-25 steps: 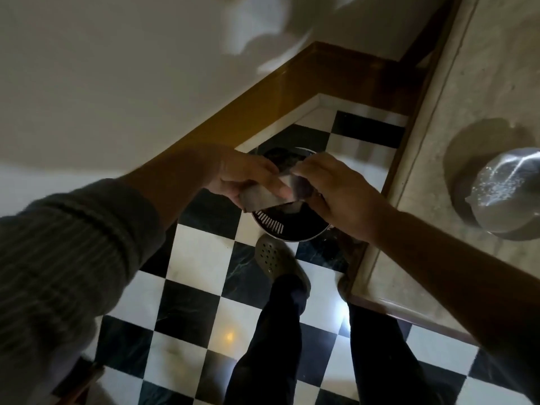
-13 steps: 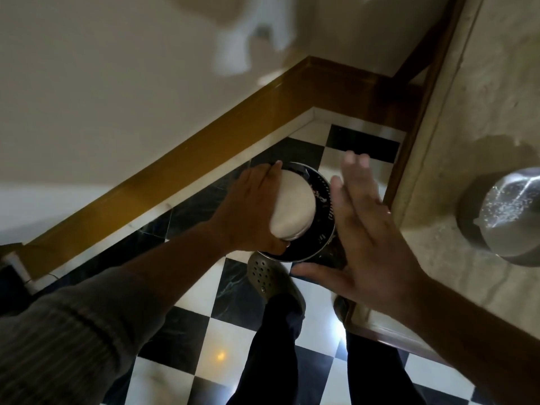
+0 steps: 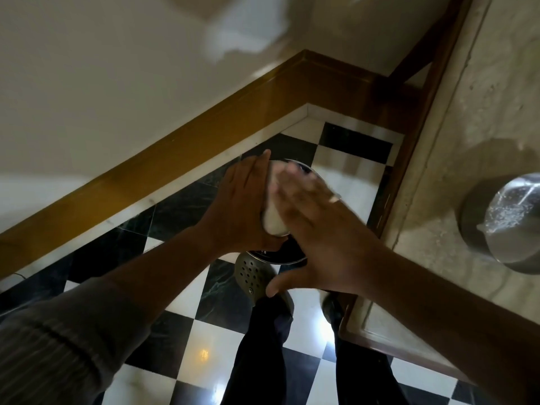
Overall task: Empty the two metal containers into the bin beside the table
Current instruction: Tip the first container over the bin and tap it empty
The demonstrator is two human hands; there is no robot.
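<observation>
My left hand (image 3: pixel 239 211) grips a small metal container (image 3: pixel 273 220) turned upside down, its pale round bottom facing me, right over the dark round bin (image 3: pixel 287 255) on the floor. My right hand (image 3: pixel 318 226) is flat with fingers spread and blurred, pressed against or just above the container's bottom, hiding most of it. A second metal container (image 3: pixel 508 223) stands on the stone table (image 3: pixel 455 159) at the right, shiny inside with a whitish residue.
The bin stands in a corner between the wooden skirting board (image 3: pixel 175 162) and the table's wooden edge (image 3: pixel 409 135). My feet in perforated clogs (image 3: pixel 254 276) stand on the black-and-white checkered floor (image 3: pixel 181 340) right by the bin.
Both hands held the container tilted over the bin; then the left turned it bottom up and the right let go. Since then the right hand has come down flat onto its bottom.
</observation>
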